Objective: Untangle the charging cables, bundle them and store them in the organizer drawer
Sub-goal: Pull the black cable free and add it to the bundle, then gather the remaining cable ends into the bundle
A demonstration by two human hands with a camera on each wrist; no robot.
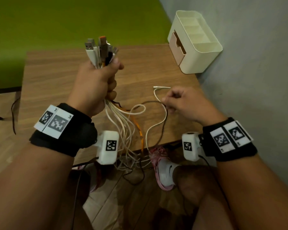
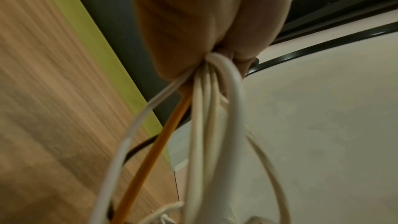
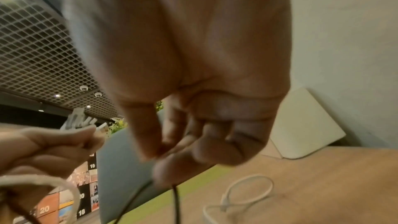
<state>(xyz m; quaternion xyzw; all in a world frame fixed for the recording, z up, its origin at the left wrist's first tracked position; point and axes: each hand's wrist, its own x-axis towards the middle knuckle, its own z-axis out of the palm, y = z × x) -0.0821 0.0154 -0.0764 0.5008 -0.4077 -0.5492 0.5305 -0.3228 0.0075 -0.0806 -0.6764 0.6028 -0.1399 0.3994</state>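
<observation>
My left hand (image 1: 110, 83) is raised over the wooden table (image 1: 57, 77) and grips a bundle of charging cables (image 1: 98, 52), their USB plugs sticking up out of the fist. The left wrist view shows the hand (image 2: 204, 23) closed round several white cables (image 2: 206, 108) and an orange cable (image 2: 159, 142); they hang over the table's front edge. My right hand (image 1: 166, 105) pinches a thin dark cable (image 1: 150, 102) just above the table, and its fingers (image 3: 172, 151) hold that dark cable (image 3: 176, 198). A white cable (image 1: 161, 87) lies looped beside them.
A cream organizer (image 1: 204, 55) with a tan drawer (image 1: 176, 45) stands at the far right corner against the grey wall. A green panel runs behind the table. Loose cable ends dangle past the front edge above white and pink shoes (image 1: 164, 171) on the floor.
</observation>
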